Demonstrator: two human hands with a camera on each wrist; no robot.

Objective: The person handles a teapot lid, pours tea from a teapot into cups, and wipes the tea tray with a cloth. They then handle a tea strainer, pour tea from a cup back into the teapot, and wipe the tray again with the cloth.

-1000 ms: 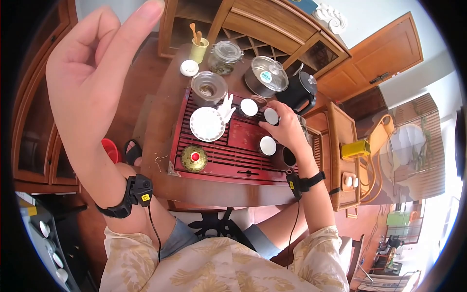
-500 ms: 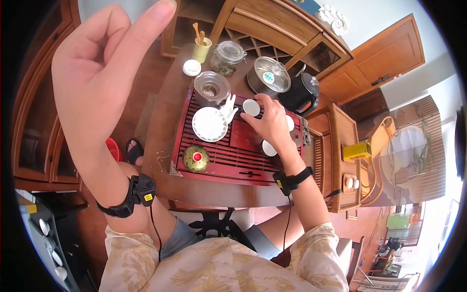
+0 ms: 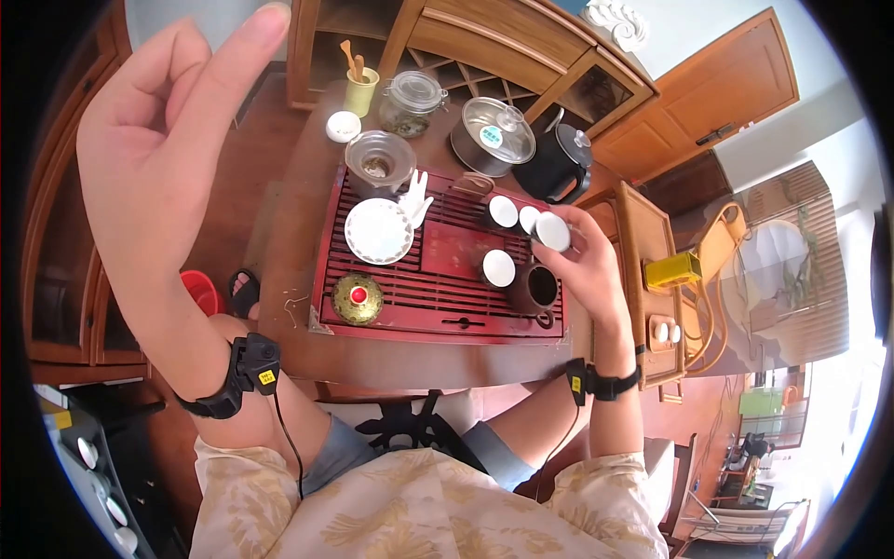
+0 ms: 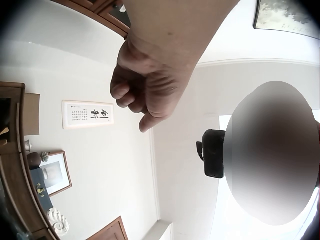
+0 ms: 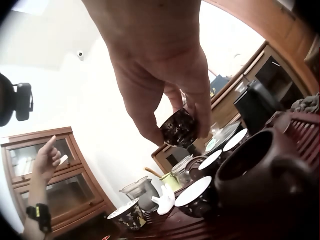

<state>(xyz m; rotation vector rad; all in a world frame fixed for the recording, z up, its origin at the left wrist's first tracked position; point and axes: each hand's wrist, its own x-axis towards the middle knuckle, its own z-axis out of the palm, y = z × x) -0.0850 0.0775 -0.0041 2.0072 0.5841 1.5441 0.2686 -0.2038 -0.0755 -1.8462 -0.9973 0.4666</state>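
My right hand (image 3: 591,265) pinches a small dark patterned cup (image 3: 551,232) with a white inside, held up at the tray's right side. The right wrist view shows this cup (image 5: 179,129) between thumb and fingers, above the others. Two similar cups (image 3: 503,212) (image 3: 528,220) stand just left of it on the red tea tray (image 3: 400,323); another cup (image 3: 498,268) is nearer me, beside a dark brown pitcher (image 3: 537,289). My left hand (image 3: 154,149) is raised at the left, away from the tray, fingers curled and holding nothing; the left wrist view shows this hand (image 4: 150,80) too.
On the tray's left are a patterned plate (image 3: 379,231), a white hand-shaped piece (image 3: 415,198), a green lidded pot (image 3: 358,298) and a glass bowl (image 3: 380,160). Behind stand a jar (image 3: 410,104), a lidded pan (image 3: 492,137) and a black kettle (image 3: 553,163). A wooden stand (image 3: 652,224) is right.
My right hand has let go of one cup, reached left to another and carried it rightward. My left hand keeps its raised pose. The head view has shifted slightly.
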